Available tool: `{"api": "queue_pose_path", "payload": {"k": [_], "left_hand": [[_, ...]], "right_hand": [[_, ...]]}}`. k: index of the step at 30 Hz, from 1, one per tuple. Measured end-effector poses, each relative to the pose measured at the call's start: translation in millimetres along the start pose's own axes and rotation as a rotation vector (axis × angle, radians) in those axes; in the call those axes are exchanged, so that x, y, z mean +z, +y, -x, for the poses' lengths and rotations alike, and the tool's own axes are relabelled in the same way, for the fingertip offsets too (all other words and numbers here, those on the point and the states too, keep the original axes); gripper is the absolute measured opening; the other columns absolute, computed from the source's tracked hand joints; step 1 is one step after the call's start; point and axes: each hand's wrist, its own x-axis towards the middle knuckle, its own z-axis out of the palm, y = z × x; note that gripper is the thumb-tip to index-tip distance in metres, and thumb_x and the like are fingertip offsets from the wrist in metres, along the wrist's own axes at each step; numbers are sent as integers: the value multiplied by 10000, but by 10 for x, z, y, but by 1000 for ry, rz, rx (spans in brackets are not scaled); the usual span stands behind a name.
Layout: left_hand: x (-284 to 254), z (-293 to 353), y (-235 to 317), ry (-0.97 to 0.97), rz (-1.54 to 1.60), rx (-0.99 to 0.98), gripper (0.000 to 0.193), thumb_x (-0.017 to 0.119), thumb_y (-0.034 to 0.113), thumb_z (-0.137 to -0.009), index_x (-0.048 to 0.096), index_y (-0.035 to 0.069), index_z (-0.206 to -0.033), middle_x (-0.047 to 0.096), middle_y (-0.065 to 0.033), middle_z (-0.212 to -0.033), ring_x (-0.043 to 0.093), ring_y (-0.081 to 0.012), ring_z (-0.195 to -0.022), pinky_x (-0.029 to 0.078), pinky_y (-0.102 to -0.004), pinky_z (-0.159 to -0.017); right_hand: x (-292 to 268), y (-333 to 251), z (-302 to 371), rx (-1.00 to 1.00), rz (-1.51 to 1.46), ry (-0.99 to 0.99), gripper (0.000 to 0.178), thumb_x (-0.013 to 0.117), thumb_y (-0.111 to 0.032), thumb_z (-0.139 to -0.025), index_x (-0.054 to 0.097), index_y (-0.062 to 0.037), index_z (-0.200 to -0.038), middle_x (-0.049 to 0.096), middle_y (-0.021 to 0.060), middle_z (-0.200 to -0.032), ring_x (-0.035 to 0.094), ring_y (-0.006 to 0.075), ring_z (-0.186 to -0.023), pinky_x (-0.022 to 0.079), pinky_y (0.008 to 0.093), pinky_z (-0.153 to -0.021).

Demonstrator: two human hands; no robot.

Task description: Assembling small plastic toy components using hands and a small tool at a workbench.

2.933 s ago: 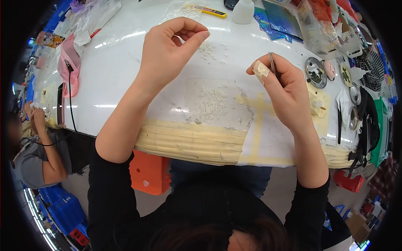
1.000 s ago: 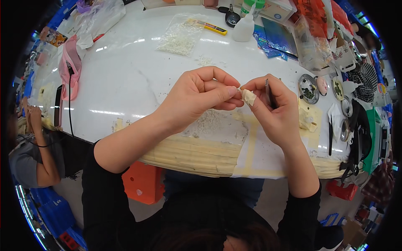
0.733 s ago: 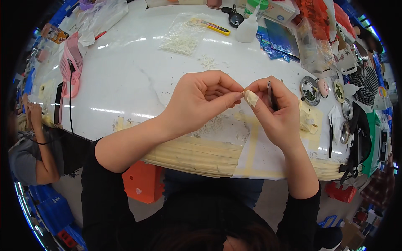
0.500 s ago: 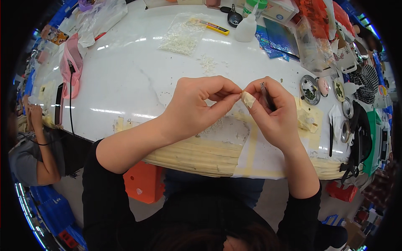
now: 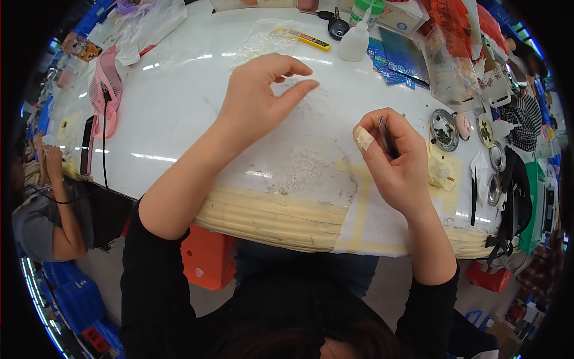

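Observation:
My left hand (image 5: 254,99) hovers over the far middle of the white table, thumb and fingers apart, with nothing visible between them. Beneath and beside it, small white bits (image 5: 308,103) are scattered. My right hand (image 5: 397,161) is closed around dark metal tweezers (image 5: 387,139), which lie across the palm. Pale tape (image 5: 363,138) wraps its thumb tip, which presses toward the forefinger; whether anything tiny sits in that pinch, I cannot tell. Between my arms lies a spread heap of white bits (image 5: 302,169). Beyond the left hand, a clear bag (image 5: 254,39) is partly hidden.
A yellow cutter knife (image 5: 314,40), a white squeeze bottle (image 5: 355,43) and shiny blue packets (image 5: 403,57) are at the back. On the right are round metal dishes (image 5: 443,128). A pink mesh item (image 5: 106,90) lies left, near another person's hands (image 5: 51,161).
My left hand has left the right hand's fingertips, moving up and left toward the bag, and its fingers have parted. My right hand has barely moved, still holding the tweezers.

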Motion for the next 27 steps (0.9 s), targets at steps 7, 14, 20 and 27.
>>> {"api": "queue_pose_path", "payload": {"k": [7, 14, 20, 27], "left_hand": [[-88, -113, -170, -36, -5, -296, 150, 691, 168, -886, 722, 24, -915, 706, -23, -831, 606, -94, -759, 480, -241, -682], [-37, -89, -183, -88, -34, -140, 111, 715, 145, -849, 720, 40, -887, 678, -18, -794, 584, -115, -755, 464, -265, -687], [133, -18, -118, -243, -152, 11, 116, 745, 162, -817, 706, 53, -832, 628, -38, -760, 549, -188, -788, 456, -310, -703], [189, -36, -42, -295, -201, -76, 155, 746, 187, -816, 692, 43, -800, 629, -52, -770, 539, -202, -793, 462, -326, -714]], "right_hand": [[-26, -8, -41, 8, -2, 41, 71, 640, -77, -845, 594, -23, -835, 550, -17, -703, 417, 39, -573, 323, 215, -499], [-43, -13, -38, 24, -3, 53, 95, 642, -107, -864, 598, -27, -837, 553, -18, -703, 425, 41, -587, 328, 221, -506], [-52, -23, -37, 31, 23, 63, 102, 649, -116, -866, 608, -24, -855, 540, -22, -699, 401, 35, -572, 316, 218, -503], [-34, -24, -34, 26, 4, 70, 108, 654, -123, -867, 611, -26, -850, 530, -28, -683, 377, 32, -558, 304, 218, -500]]}}
